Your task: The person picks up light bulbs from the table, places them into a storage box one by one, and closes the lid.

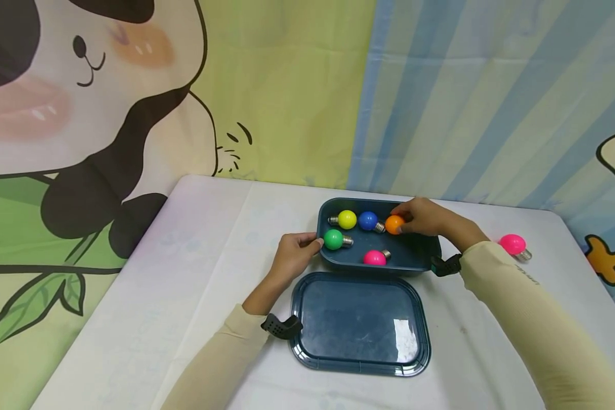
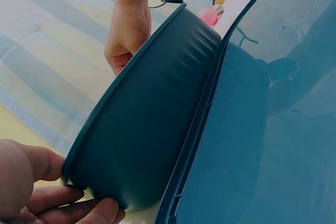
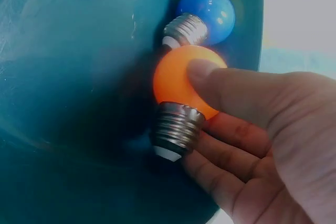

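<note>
My right hand pinches an orange light bulb between thumb and fingers, inside the dark blue plastic box. Beside it lies a blue bulb, with a yellow bulb farther left along the back wall. A green bulb lies by the left wall, and a pink bulb by the front wall. My left hand grips the box's left end; in the left wrist view, the thumb is at the rim and the fingers curl beneath.
A dark blue lid lies flat on the white table, in front of the box. To the right of the box, another pink bulb rests on the table. A printed curtain hangs behind the table.
</note>
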A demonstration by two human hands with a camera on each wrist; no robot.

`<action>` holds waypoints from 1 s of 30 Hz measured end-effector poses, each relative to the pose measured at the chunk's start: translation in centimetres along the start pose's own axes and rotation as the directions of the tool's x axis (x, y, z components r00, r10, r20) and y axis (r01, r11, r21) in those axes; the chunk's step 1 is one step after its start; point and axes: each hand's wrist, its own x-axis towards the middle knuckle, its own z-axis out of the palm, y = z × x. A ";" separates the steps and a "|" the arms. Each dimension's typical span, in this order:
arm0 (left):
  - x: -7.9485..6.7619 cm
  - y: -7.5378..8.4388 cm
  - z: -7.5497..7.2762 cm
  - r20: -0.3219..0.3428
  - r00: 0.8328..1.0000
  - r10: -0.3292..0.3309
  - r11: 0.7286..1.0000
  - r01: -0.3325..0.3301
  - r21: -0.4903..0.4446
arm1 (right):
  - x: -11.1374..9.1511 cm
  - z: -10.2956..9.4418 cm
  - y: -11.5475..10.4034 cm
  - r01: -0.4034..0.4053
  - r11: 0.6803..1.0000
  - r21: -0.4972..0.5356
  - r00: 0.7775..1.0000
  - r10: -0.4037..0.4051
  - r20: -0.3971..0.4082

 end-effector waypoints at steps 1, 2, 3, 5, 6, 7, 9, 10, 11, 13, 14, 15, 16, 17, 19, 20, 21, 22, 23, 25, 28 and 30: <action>0.0 0.0 0.0 0.001 1.000 0.000 1.000 0.000 0.000 | 0.0 0.0 0.0 -0.005 1.000 0.004 1.000 0.005 0.006; 0.0 0.0 0.1 0.001 1.000 -0.001 1.000 0.001 0.001 | 0.0 0.1 0.1 -0.008 1.000 0.003 1.000 0.008 0.011; 0.0 0.0 0.1 0.002 1.000 -0.002 1.000 0.002 0.001 | 0.0 0.1 0.1 -0.017 1.000 0.006 1.000 0.017 0.016; 0.0 0.0 0.1 0.004 1.000 -0.002 1.000 0.002 0.002 | 0.0 0.1 0.2 -0.031 0.999 0.014 0.999 0.031 0.025; 0.0 0.0 0.1 0.004 1.000 0.000 1.000 0.000 0.002 | -0.1 0.1 0.2 -0.036 0.999 0.016 0.999 0.035 0.027; 0.0 0.0 0.1 0.006 1.000 0.000 1.000 0.000 0.002 | -0.1 0.2 0.2 -0.041 0.999 0.017 0.999 0.040 0.029; -0.1 0.0 0.2 0.009 1.000 0.005 1.000 -0.005 0.002 | -0.2 0.2 0.2 -0.055 0.998 0.022 0.998 0.055 0.030; -0.1 0.0 0.2 0.010 1.000 0.006 1.000 -0.006 0.000 | -0.2 0.2 0.1 -0.058 0.998 0.021 0.998 0.057 0.028; -0.1 0.0 0.2 0.011 1.000 0.008 1.000 -0.008 -0.001 | -0.3 0.2 0.1 -0.060 0.998 0.021 0.998 0.059 0.026; -0.1 0.1 0.2 0.010 1.000 0.007 1.000 -0.007 -0.004 | -0.4 0.1 0.0 -0.063 0.998 0.019 0.998 0.063 0.022; -0.1 0.0 0.2 0.010 1.000 0.008 1.000 -0.008 -0.005 | -0.5 0.1 0.0 -0.063 0.998 0.014 0.998 0.063 0.017; -0.1 0.0 0.2 0.009 1.000 0.007 1.000 -0.007 -0.004 | -0.6 0.1 -0.1 -0.062 0.998 0.016 0.998 0.062 0.011; -0.1 0.0 0.2 0.009 1.000 0.004 1.000 -0.004 -0.004 | -0.7 0.1 -0.1 -0.059 0.998 0.015 0.998 0.059 0.002; -0.1 0.0 0.2 0.008 1.000 0.003 1.000 -0.003 -0.003 | -0.8 0.1 -0.1 -0.058 0.998 0.018 0.998 0.058 -0.007; 0.0 0.0 0.3 0.006 1.000 -0.002 1.000 0.002 0.000 | -1.2 -0.1 -0.2 -0.050 0.998 0.026 0.998 0.051 -0.034; 0.1 0.0 0.3 0.005 1.000 -0.001 1.000 0.001 0.005 | -1.4 -0.1 -0.2 -0.050 0.998 0.038 0.998 0.052 -0.047; 0.1 0.0 0.2 0.003 1.000 -0.001 1.000 0.001 0.009 | -1.6 -0.2 -0.1 -0.049 0.997 0.055 0.997 0.053 -0.059; 0.1 0.0 0.2 0.000 1.000 -0.006 1.000 0.006 0.011 | -1.8 -0.2 -0.1 -0.050 0.997 0.065 0.996 0.054 -0.071; 0.2 0.1 0.2 -0.004 1.000 -0.009 1.000 0.009 0.014 | -2.0 -0.3 -0.1 -0.051 0.996 0.078 0.995 0.057 -0.081; 0.2 0.1 0.2 -0.011 1.000 -0.016 1.000 0.017 0.019 | -2.4 -0.4 0.1 -0.052 0.994 0.098 0.993 0.062 -0.097; 0.2 0.1 0.1 -0.016 0.999 -0.033 0.999 0.033 0.016 | -2.9 -0.4 0.2 -0.058 0.992 0.112 0.991 0.070 -0.112; 0.2 0.0 0.1 -0.012 0.999 -0.037 0.999 0.037 0.013 | -3.2 -0.4 0.2 -0.062 0.991 0.121 0.990 0.076 -0.118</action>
